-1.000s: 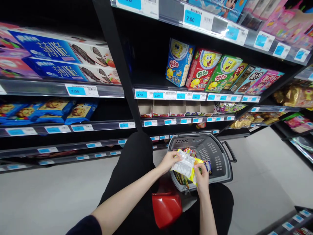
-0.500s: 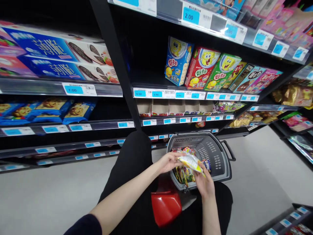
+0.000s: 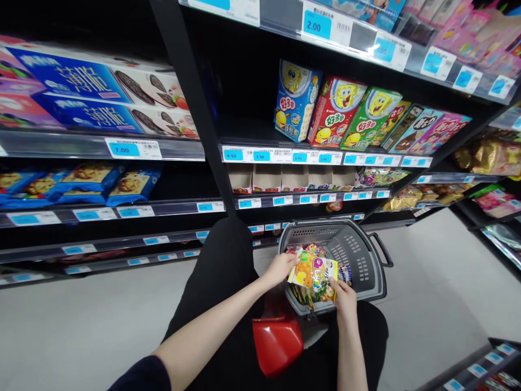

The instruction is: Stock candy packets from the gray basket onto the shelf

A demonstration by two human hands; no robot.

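Between both hands I hold a yellow and white snack packet [image 3: 312,271], its printed front facing up. My left hand [image 3: 281,269] pinches its left end, and my right hand [image 3: 344,297] grips the lower right corner. The packet is just over a grey shopping basket [image 3: 362,260] that stands between my knees. Several colourful snack packets [image 3: 301,296] lie inside the basket, partly hidden by the held one. A blue and white packet [image 3: 345,273] shows at its right.
A red plastic object [image 3: 277,345] is between my legs, below the basket. Ahead, shelves carry cartoon snack boxes [image 3: 337,113], several open cardboard trays [image 3: 266,178], blue biscuit boxes [image 3: 85,70] and blue packets [image 3: 132,182]. The basket's black handle [image 3: 382,251] sticks out to the right.
The snack packet has turned over from its silvery side so its colourful printed front faces up. My right hand has shifted slightly down along its edge.
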